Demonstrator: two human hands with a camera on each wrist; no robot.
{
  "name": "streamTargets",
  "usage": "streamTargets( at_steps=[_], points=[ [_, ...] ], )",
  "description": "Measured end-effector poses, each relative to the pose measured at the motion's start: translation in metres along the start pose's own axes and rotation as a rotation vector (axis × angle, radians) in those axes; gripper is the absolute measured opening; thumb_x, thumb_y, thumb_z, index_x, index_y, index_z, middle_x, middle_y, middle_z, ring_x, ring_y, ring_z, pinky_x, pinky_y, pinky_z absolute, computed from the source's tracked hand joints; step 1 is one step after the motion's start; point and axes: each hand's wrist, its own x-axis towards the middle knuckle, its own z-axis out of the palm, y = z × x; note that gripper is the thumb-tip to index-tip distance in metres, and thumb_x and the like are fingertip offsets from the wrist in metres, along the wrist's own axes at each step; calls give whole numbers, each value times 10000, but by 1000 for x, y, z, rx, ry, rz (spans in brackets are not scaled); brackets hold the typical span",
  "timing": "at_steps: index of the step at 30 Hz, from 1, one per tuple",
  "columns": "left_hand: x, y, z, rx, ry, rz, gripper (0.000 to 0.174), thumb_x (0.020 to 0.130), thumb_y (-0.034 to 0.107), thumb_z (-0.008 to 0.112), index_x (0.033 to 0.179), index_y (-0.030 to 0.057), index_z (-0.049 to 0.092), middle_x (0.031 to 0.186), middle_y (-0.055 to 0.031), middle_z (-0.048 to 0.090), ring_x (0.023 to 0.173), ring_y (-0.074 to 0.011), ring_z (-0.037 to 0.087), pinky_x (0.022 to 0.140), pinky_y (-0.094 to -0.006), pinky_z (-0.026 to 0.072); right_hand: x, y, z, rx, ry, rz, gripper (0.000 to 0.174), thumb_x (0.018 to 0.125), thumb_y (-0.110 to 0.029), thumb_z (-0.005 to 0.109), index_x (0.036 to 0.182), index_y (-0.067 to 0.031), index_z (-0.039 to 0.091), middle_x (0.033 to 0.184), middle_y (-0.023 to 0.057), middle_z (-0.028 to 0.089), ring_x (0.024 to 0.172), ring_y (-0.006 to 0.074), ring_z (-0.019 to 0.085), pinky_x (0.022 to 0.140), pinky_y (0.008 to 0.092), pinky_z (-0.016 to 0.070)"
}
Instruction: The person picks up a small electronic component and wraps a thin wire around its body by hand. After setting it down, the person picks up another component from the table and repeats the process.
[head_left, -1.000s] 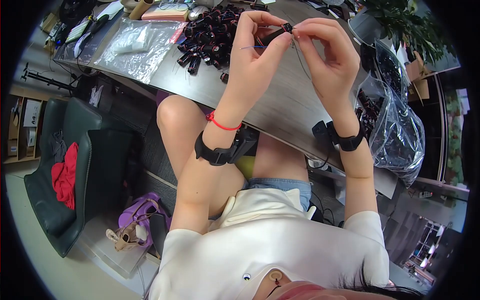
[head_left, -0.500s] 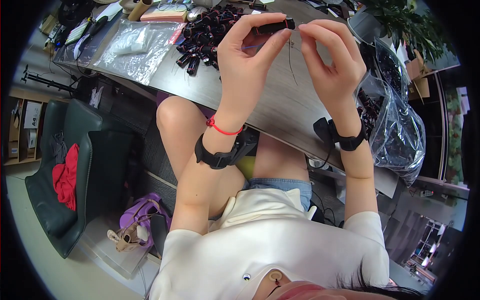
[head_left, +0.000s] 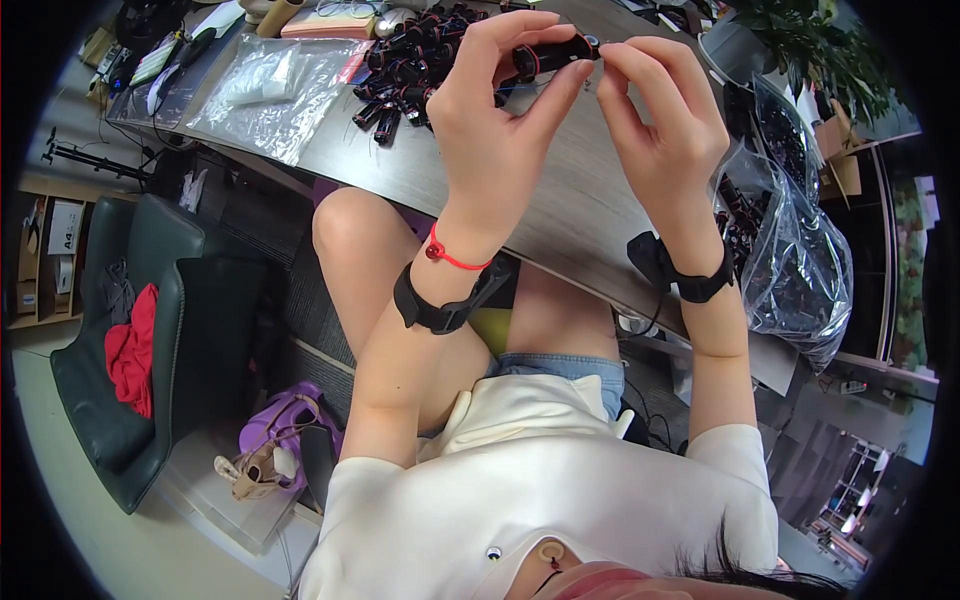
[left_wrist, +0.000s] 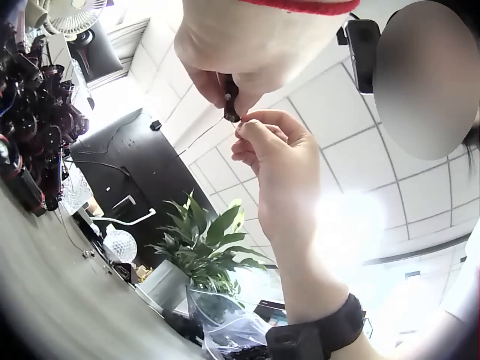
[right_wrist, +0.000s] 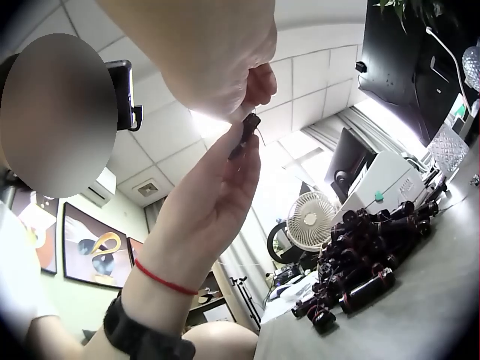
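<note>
My left hand [head_left: 490, 130] holds a small black cylinder with red rings [head_left: 550, 57] between thumb and fingers, raised above the table. At the cylinder's right end, my right hand [head_left: 668, 120] pinches a thin wire with thumb and forefinger. The left wrist view shows the right fingertips right at the tip of the dark cylinder [left_wrist: 230, 97], with a loose thin wire [left_wrist: 201, 138] trailing off to the side. In the right wrist view the cylinder [right_wrist: 245, 135] is partly hidden by the fingers.
A pile of similar black cylinders [head_left: 408, 72] lies on the table [head_left: 400, 178] to the left. Beside it is a clear plastic bag [head_left: 265, 88]. Another clear bag [head_left: 800, 275] with dark parts stands at the right, near a potted plant [head_left: 810, 60].
The left hand has shifted slightly left and turned the cylinder, so its ringed side shows more. The right hand moved away a little, then came close to the cylinder's end again.
</note>
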Motion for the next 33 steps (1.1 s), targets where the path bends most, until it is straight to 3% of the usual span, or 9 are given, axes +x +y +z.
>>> streamTargets(
  at_steps=[4,9,12,33],
  points=[
    [3,14,-5,268,-28,20,343,793,-29,706,1107,21,575,979,-79,680,884,-200,671,787,-258,517,-1,2,2,7,-8,0,224,715,67,695,918,-25,669,883,76,636,744,185,634,670,250,511],
    [8,9,-8,434,-76,142,315,773,-38,714,1060,7,592,953,-101,679,865,-182,670,765,-262,521,-2,3,5,-8,2,-15,221,711,67,696,912,-19,662,881,76,632,742,183,633,668,248,510],
    [24,-38,-3,-57,-15,736,305,768,-41,715,1045,5,596,943,-106,679,856,-183,672,753,-268,524,-3,4,5,11,-17,-4,219,709,67,697,907,-16,656,879,76,627,737,181,631,667,247,509],
    [23,-27,-2,11,43,786,282,756,-17,723,1016,25,621,915,-104,674,798,-242,671,706,-295,523,-1,4,4,53,-61,10,201,718,65,676,901,-16,652,874,68,627,716,151,629,653,239,507]
  ],
)
